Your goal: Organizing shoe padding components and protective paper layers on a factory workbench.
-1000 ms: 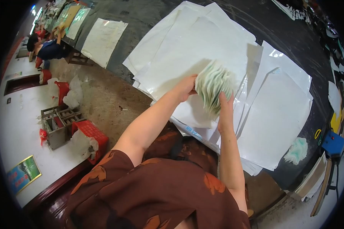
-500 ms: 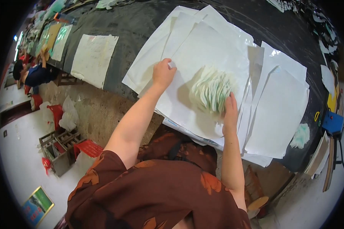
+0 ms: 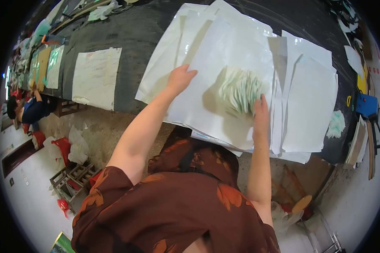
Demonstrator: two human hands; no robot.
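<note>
One fanned bundle of thin white-green pieces [image 3: 240,86] sits on the left pile of white sheets [image 3: 236,46]; its layers overlap too closely to count. The two hands are apart: the right hand [image 3: 261,111] is at the bundle's right side, thumb hidden, and I cannot tell whether it grips; the left hand [image 3: 181,80] is over the sheets further left, its hold unclear. To the right are one right pile [image 3: 310,105], one white-green clump [image 3: 336,124] and one blue box [image 3: 367,104]. Far left, one co-worker [image 3: 34,110] is small and indistinct.
</note>
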